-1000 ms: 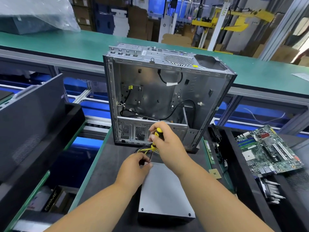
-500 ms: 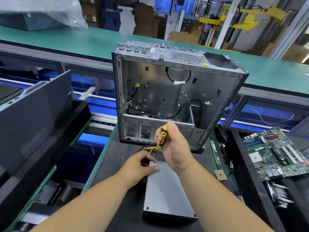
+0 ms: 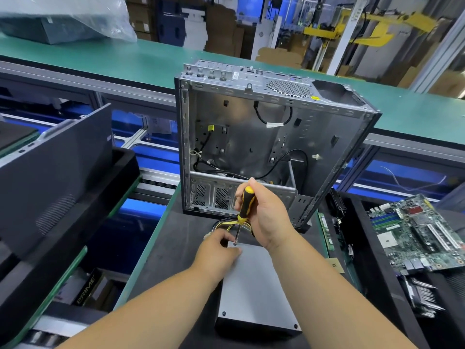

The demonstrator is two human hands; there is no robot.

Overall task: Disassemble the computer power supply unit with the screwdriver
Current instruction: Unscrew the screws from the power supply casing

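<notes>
Flat grey sheet-metal power supply unit (image 3: 254, 285), boxy, smooth, lying on dark matte bench (image 3: 173, 248) before open steel case (image 3: 264, 147). Right hand (image 3: 266, 217) curled round yellow-black screwdriver (image 3: 243, 205), tip at unit's far corner. Left hand (image 3: 216, 250) resting on that corner, fingers hidden.

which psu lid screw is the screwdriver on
The far-left corner screw, under the screwdriver tip beside the left hand; the two near-edge screws sit untouched.
</notes>
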